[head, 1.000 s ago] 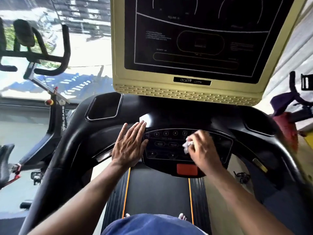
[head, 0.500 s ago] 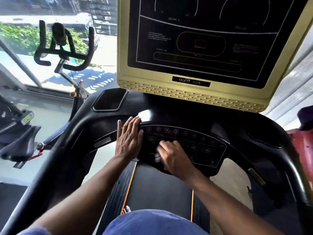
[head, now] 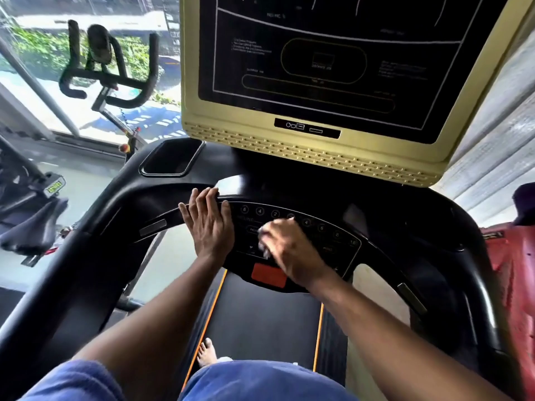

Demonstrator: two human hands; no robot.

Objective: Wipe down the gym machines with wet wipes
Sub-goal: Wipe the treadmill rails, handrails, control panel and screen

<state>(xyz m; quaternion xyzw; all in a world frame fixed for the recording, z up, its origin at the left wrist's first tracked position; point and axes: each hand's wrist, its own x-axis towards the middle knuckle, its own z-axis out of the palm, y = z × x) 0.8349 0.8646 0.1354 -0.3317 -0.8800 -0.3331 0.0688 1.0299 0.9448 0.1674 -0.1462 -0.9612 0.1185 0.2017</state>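
Note:
I stand on a black treadmill with a curved button panel (head: 327, 230) below a big beige-framed screen (head: 315, 68). My left hand (head: 210, 224) lies flat with straight fingers on the panel's left end. My right hand (head: 289, 250) grips a crumpled white wet wipe (head: 264, 250) and presses it on the middle of the panel, just above the red stop button (head: 267, 274). The right hand is blurred by motion. Only a small white edge of the wipe shows at its left side.
A cup pocket (head: 172, 157) sits in the console at upper left. Black handrails (head: 72, 270) curve down both sides. An exercise bike (head: 107, 70) stands left by the window. A red machine (head: 512, 270) is at the right edge. My bare foot (head: 206, 353) is on the belt.
My right hand with the wipe swept left across the panel, then back toward its middle and up. The left hand stayed flat on the left end. The camera view shifted right.

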